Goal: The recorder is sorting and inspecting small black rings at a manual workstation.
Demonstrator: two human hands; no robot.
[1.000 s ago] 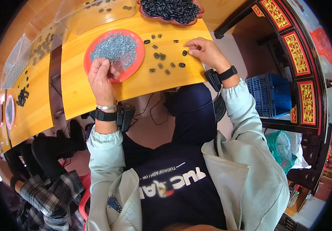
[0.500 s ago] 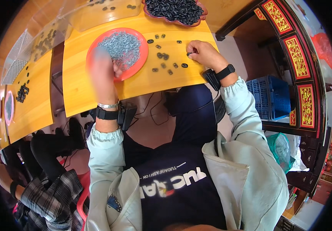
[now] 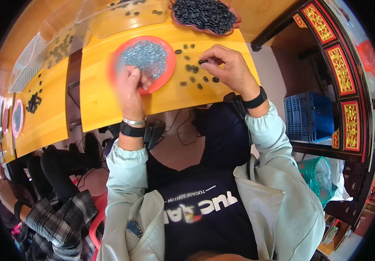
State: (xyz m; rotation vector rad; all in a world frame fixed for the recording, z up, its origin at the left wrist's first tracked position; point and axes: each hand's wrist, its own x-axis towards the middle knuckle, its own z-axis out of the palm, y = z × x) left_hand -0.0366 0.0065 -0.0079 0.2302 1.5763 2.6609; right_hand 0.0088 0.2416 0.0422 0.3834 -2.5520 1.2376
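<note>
Above the table's far middle, my right hand (image 3: pixel 231 67) pinches a small black oval piece (image 3: pixel 202 61) between thumb and fingertips. My left hand (image 3: pixel 132 85) is at the near left side of a red round plate (image 3: pixel 168 51) heaped with small silver metal pieces (image 3: pixel 146 56). Its thumb and fingers are drawn together; whatever they hold is too small to make out, and the hand's outer side is blurred. Several small black pieces (image 3: pixel 192 68) lie scattered on the yellow table (image 3: pixel 105 104) between the plate and my right hand.
A scalloped dish (image 3: pixel 235 27) piled with black pieces stands at the back right. A clear plastic bin (image 3: pixel 122 19) is behind the plate. At left, another yellow table (image 3: pixel 48 126) holds more black pieces; a person's plaid sleeve (image 3: pixel 57 222) shows below. A blue crate (image 3: pixel 309 115) sits right.
My right hand has lifted off the table and moved left with the black piece pinched. My left hand stays by the plate, its fingers shifted slightly. The whole view has shifted a little.
</note>
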